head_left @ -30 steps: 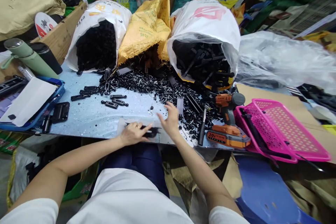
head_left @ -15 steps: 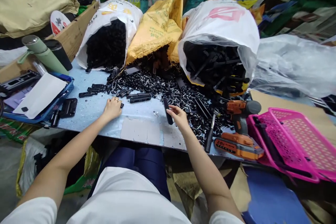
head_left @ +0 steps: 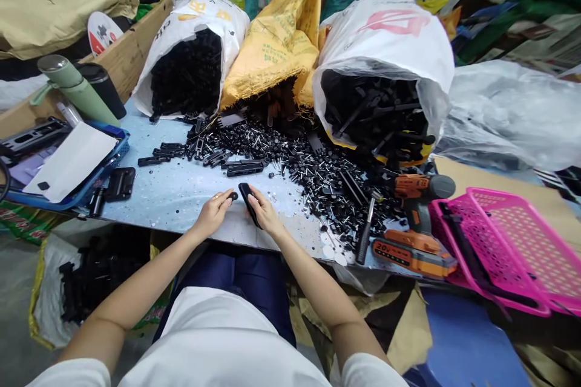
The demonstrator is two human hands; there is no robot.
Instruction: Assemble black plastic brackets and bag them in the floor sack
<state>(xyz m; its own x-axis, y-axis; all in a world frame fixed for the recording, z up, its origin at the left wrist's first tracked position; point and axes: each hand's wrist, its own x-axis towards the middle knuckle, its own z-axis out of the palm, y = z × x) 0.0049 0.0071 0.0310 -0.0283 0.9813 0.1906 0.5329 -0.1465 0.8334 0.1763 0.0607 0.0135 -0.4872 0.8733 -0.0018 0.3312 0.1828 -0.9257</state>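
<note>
My right hand (head_left: pixel 265 213) is closed on a long black plastic part (head_left: pixel 247 196) with rounded ends, held tilted above the table's front edge. Just left of it, my left hand (head_left: pixel 214 213) pinches a small round black piece (head_left: pixel 233 196) at its fingertips. The two held pieces are close together, with a narrow gap between them. Beyond the hands lie several black plastic parts (head_left: pixel 245 167) like the long one. A heap of small black pieces and silver pins (head_left: pixel 295 154) spreads behind and to the right.
Two white sacks (head_left: pixel 390 30) and a yellow sack (head_left: pixel 272 48) spill black parts at the back. On the right are a hammer (head_left: pixel 365 233), an orange cordless drill (head_left: pixel 415 224) and a pink basket (head_left: pixel 494 242). A blue tray (head_left: pixel 86 193) and green bottle (head_left: pixel 77 87) stand left.
My right hand has moved left with the long black part. My left hand has come right, off the table surface, with the small round piece now visible in its fingers.
</note>
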